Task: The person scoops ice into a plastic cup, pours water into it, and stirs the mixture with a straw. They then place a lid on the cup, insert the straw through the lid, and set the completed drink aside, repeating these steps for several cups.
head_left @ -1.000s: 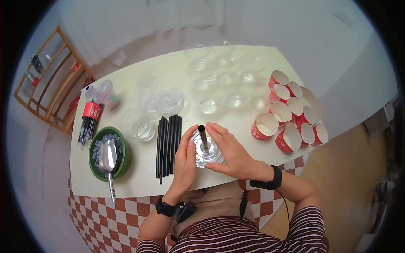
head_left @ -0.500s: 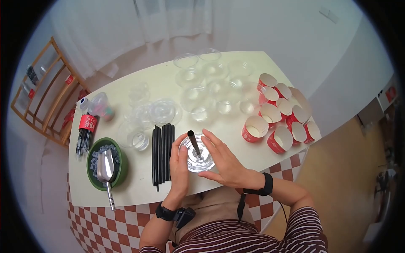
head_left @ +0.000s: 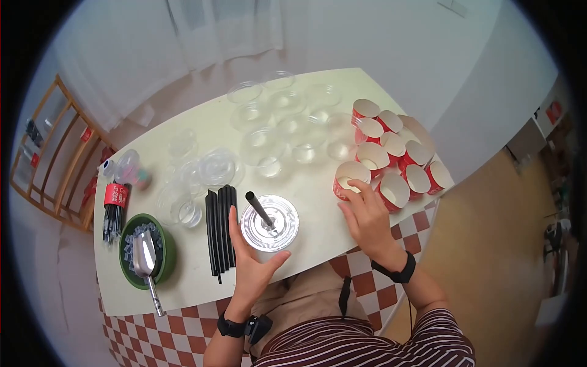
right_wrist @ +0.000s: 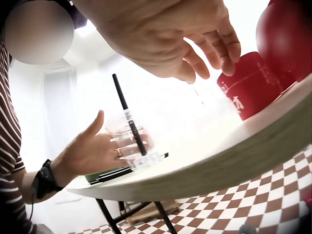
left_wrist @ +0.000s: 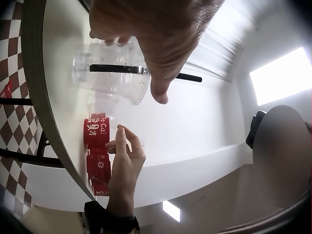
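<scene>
A clear lidded cup [head_left: 282, 237] stands upright near the table's front edge, a black straw [head_left: 259, 211] leaning up through its lid. My left hand [head_left: 252, 263] is beside it, fingers extended along its left side and thumb apart; in the right wrist view the left hand [right_wrist: 90, 151] shows behind the cup. At the nearest red paper cup [head_left: 338, 189] is my right hand [head_left: 371, 223], fingertips over the rim. The right wrist view has the right hand [right_wrist: 170, 41] with loosely bent, parted fingers beside the red cup [right_wrist: 251, 90]; contact is unclear.
Several black straws [head_left: 221, 232] lie left of the lidded cup. Further left are a green bowl [head_left: 169, 252] with a metal scoop [head_left: 145, 254] and a red-wrapped straw bundle [head_left: 116, 196]. Clear cups and lids [head_left: 217, 167] spread across the back; more red cups [head_left: 392, 191] stand right.
My right hand has left the lidded cup and moved right to the red cups. My left hand stays beside the lidded cup, its thumb now spread. The head view has shifted.
</scene>
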`<state>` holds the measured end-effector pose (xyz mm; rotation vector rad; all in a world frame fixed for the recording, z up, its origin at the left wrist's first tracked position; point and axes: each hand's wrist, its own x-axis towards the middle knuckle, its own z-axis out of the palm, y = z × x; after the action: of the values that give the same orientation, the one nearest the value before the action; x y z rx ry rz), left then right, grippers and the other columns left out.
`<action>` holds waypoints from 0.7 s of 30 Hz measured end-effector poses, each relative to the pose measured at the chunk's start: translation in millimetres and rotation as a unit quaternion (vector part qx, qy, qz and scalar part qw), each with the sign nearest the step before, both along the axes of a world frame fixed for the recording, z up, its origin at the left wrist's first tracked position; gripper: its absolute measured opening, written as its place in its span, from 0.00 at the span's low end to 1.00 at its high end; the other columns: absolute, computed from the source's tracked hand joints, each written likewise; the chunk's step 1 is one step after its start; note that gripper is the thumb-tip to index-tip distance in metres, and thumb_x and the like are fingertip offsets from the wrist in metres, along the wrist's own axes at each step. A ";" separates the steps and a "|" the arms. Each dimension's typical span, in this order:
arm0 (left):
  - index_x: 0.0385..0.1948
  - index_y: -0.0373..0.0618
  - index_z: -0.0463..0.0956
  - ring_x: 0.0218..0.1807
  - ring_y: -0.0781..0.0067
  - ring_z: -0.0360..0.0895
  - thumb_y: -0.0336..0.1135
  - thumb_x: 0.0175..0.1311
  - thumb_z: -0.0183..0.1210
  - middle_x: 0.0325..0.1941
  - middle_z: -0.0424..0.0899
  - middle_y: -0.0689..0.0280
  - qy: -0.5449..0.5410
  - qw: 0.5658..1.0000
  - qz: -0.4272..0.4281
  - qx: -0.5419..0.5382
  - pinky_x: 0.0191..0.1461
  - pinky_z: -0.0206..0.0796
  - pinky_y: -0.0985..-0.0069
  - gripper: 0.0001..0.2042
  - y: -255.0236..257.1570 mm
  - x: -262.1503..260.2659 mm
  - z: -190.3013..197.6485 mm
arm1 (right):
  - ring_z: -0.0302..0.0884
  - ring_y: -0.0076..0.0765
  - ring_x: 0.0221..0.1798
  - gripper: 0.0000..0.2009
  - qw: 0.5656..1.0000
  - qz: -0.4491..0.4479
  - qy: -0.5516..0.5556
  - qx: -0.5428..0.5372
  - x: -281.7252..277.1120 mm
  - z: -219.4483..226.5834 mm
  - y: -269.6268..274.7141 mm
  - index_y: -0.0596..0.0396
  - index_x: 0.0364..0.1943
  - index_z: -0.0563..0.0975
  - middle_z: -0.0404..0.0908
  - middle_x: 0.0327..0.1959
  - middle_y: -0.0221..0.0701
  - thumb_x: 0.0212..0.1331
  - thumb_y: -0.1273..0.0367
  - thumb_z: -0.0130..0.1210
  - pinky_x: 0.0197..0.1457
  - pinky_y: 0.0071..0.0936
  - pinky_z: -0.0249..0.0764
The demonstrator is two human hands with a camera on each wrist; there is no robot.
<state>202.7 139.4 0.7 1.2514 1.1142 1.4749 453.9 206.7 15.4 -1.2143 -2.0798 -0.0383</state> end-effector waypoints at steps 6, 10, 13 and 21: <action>0.76 0.42 0.42 0.70 0.62 0.69 0.25 0.51 0.73 0.70 0.66 0.54 0.047 0.997 0.018 -0.052 0.73 0.63 0.67 0.53 7.1 9.0 -2.0 | 0.77 0.51 0.47 0.12 1.000 0.010 0.027 -0.009 8.3 -12.9 -0.1 0.62 0.45 0.77 0.78 0.48 0.42 0.58 0.76 0.62 0.50 0.41 0.75; 0.69 0.38 0.58 0.67 0.66 0.71 0.23 0.54 0.71 0.67 0.70 0.58 0.081 0.995 0.029 -0.059 0.70 0.67 0.68 0.39 12.5 3.9 -1.9 | 0.79 0.52 0.48 0.11 0.994 0.076 0.067 -0.037 -7.2 -3.4 -14.5 0.63 0.45 0.78 0.79 0.48 0.42 0.59 0.78 0.61 0.51 0.39 0.76; 0.68 0.38 0.57 0.67 0.65 0.72 0.23 0.53 0.72 0.68 0.70 0.57 0.029 0.997 0.073 -0.013 0.68 0.70 0.69 0.41 11.6 6.3 17.7 | 0.79 0.50 0.47 0.09 0.986 0.142 0.073 -0.057 -18.8 -1.3 -26.1 0.63 0.43 0.79 0.79 0.47 0.42 0.58 0.79 0.61 0.50 0.38 0.77; 0.69 0.37 0.58 0.67 0.67 0.72 0.23 0.54 0.72 0.68 0.71 0.58 0.029 0.999 -0.010 0.015 0.68 0.69 0.70 0.40 27.7 27.7 56.1 | 0.80 0.47 0.47 0.09 0.975 0.190 0.101 -0.051 -29.4 5.2 -37.0 0.62 0.43 0.79 0.80 0.49 0.41 0.57 0.79 0.62 0.50 0.37 0.77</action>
<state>230.5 167.1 56.7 1.3295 1.1189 1.4530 424.5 169.6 20.6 -0.8204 -2.1161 0.3567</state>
